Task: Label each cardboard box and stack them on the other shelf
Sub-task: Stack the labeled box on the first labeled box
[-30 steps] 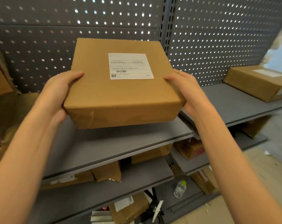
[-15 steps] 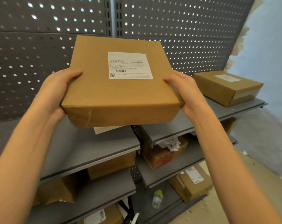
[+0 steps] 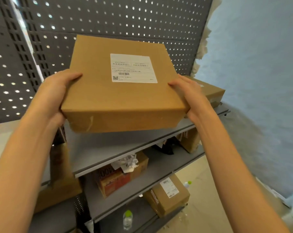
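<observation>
Two hands, left hand (image 3: 54, 93) and right hand (image 3: 191, 95), clamp one labelled cardboard box (image 3: 108, 101) above a shelf (image 3: 98, 148).

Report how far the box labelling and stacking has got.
Done: the cardboard box already carries a white label, and another box sits on the shelf. In hand: the left hand and right hand hold the labelled box above that shelf. Left: setting it down; other boxes sit on lower shelves.

Labelled box held above shelf

The box (image 3: 124, 98) is gripped at both sides by the left hand (image 3: 53, 93) and right hand (image 3: 191, 95).
</observation>
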`<act>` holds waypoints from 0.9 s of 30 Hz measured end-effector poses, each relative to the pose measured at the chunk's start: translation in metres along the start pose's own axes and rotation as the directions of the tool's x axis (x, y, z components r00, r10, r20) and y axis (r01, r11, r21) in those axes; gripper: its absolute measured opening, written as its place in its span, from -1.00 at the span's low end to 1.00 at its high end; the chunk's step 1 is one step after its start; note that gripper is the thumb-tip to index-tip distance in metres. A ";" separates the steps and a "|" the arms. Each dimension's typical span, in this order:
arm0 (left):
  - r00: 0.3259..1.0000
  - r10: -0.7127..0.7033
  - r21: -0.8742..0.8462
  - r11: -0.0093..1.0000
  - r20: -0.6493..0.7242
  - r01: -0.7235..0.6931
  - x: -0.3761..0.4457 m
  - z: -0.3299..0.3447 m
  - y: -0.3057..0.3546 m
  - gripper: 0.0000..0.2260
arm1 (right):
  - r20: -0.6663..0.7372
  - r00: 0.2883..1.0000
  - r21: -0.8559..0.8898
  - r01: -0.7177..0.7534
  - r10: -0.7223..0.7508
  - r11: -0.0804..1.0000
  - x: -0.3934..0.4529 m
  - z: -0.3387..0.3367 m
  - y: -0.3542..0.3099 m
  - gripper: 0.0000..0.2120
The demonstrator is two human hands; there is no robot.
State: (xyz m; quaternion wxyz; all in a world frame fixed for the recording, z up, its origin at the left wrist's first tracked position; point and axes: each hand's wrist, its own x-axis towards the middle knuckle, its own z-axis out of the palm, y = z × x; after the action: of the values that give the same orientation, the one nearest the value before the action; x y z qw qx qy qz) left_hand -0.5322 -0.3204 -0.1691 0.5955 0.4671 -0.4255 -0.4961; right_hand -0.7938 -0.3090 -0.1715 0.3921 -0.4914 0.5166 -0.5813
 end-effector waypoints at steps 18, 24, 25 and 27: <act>0.985 0.107 0.030 0.993 0.133 -0.112 0.114 0.189 -0.031 -0.91 | -0.075 0.997 -0.008 0.020 -0.020 1.000 0.156 -0.151 0.001 -0.79; 0.983 0.145 0.038 0.988 0.110 -0.150 0.120 0.229 -0.039 -0.85 | -0.038 0.999 0.016 0.010 -0.010 1.000 0.188 -0.183 0.003 -0.80; 0.983 0.152 0.039 0.987 0.104 -0.157 0.120 0.234 -0.040 -0.86 | -0.027 1.000 0.022 0.008 -0.007 1.000 0.192 -0.187 0.003 -0.81; 0.984 0.156 0.043 0.986 0.086 -0.160 0.119 0.242 -0.041 -0.85 | -0.007 1.000 0.026 0.010 -0.010 1.000 0.200 -0.193 0.005 -0.85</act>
State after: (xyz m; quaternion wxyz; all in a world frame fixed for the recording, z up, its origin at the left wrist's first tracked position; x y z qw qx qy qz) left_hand -0.7578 -0.4739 -0.1556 0.6032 0.4257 -0.4975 -0.4555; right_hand -1.0246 -0.4607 -0.1404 0.3940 -0.4869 0.5076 -0.5916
